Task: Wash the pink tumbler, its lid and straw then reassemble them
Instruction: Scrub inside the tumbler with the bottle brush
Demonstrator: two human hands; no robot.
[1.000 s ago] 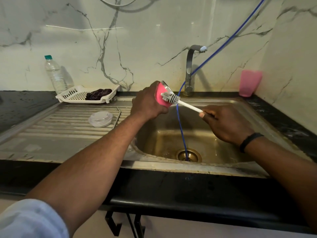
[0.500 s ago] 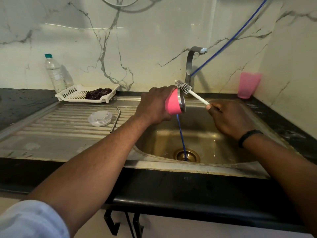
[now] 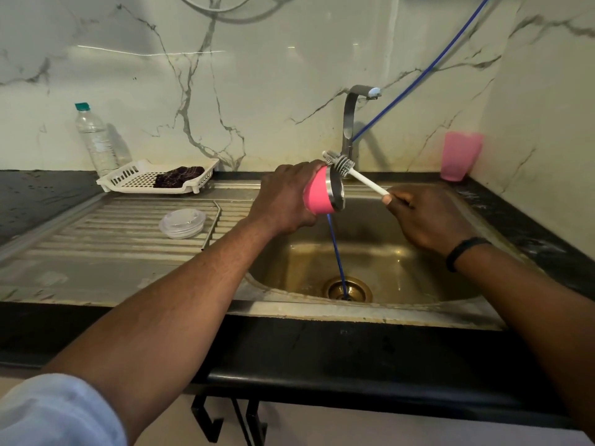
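Note:
My left hand (image 3: 283, 197) grips the pink tumbler (image 3: 317, 196) sideways over the sink (image 3: 370, 252), its steel rim facing right. My right hand (image 3: 425, 217) holds the white handle of a bottle brush (image 3: 341, 165). The grey bristles sit at the top edge of the tumbler's rim, outside the mouth. The clear lid (image 3: 182, 223) lies on the ribbed drainboard to the left. A thin metal straw (image 3: 212, 223) lies just right of the lid.
A steel tap (image 3: 351, 123) stands behind the sink, with a blue hose (image 3: 335, 249) running down into the drain. A white tray (image 3: 154, 180) with a dark cloth and a plastic bottle (image 3: 95, 140) stand at back left. A pink cup (image 3: 460, 156) sits back right.
The brush head came out of the tumbler's mouth and rose to the rim's top edge. My left hand turned the tumbler so its rim faces right and lifted it slightly.

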